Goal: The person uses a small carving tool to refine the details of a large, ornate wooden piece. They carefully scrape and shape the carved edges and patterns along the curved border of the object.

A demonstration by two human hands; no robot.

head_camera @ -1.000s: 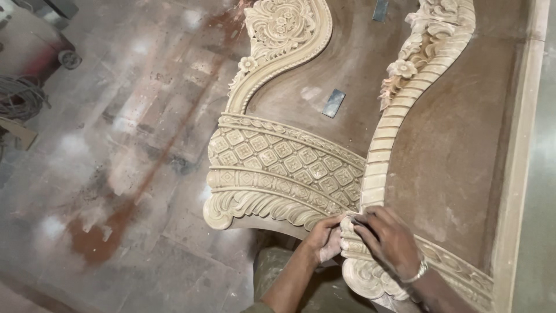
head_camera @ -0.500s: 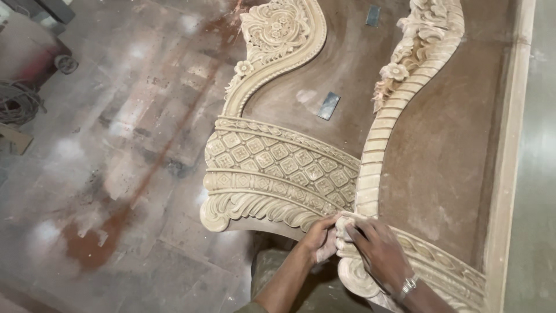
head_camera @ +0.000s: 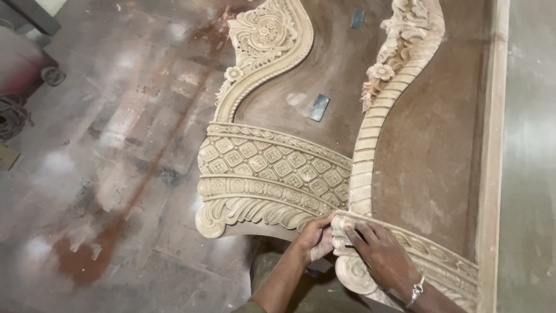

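Carved wooden panel [head_camera: 272, 174]: stiff, heavy, with fragile relief; we press left hand [head_camera: 315, 237] and right hand [head_camera: 379, 255] flat on its near-edge scroll [head_camera: 353, 272], fingers clamping nothing.

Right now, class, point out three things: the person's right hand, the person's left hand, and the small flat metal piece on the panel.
right hand [head_camera: 383, 255], head view, back of the hand.
left hand [head_camera: 315, 236], head view, knuckles against the carving.
flat metal piece [head_camera: 319, 108], head view, middle of its face.
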